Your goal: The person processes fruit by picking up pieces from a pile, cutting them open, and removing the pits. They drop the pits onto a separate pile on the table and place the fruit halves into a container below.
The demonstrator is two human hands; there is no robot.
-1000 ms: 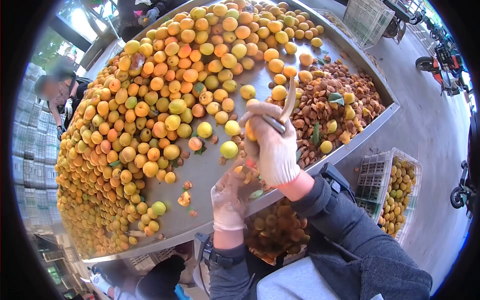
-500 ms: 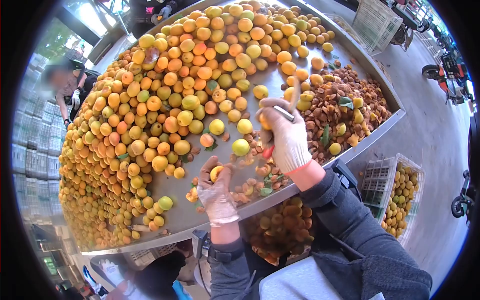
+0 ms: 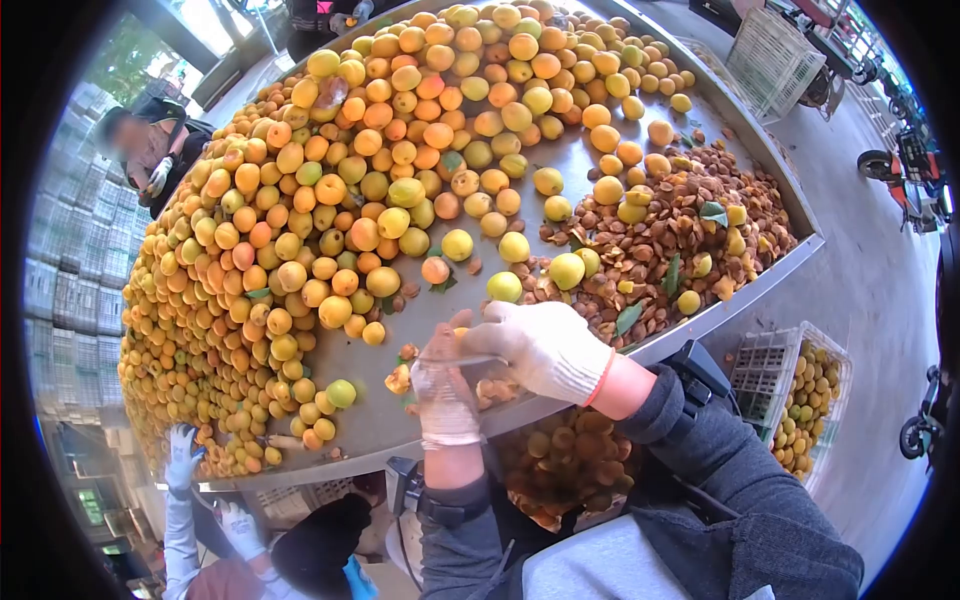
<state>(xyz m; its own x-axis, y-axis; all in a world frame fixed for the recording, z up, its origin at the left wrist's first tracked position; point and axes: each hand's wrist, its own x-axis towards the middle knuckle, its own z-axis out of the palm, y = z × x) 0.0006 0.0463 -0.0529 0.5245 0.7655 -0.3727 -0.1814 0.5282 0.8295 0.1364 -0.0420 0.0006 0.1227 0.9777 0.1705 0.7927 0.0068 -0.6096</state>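
Note:
My left hand [image 3: 445, 395], in a pale work glove, is closed around an apricot [image 3: 461, 321], of which only a small orange part shows between the two hands. My right hand [image 3: 555, 350], in a white knitted glove with a red cuff edge, is closed and meets the left fingers at the fruit. It grips a small knife [image 3: 486, 359], seen only as a thin blurred streak; the handle is hidden by the glove. Both hands are just above the metal table [image 3: 400, 440] near its front edge. Torn apricot pieces [image 3: 398, 379] lie beside the left hand.
A large heap of whole apricots [image 3: 290, 240] covers the left and back. Brown pits [image 3: 650, 262] with leaves pile up at right. A crate of apricots [image 3: 800, 395] stands right of the table. Another person's gloved hand [image 3: 183, 458] reaches the left table edge; a person [image 3: 160, 150] is farther back.
My right hand has come down and left to meet my left hand. Two greenish apricots now show where it was. The co-worker's gloved hand has appeared at the lower left heap.

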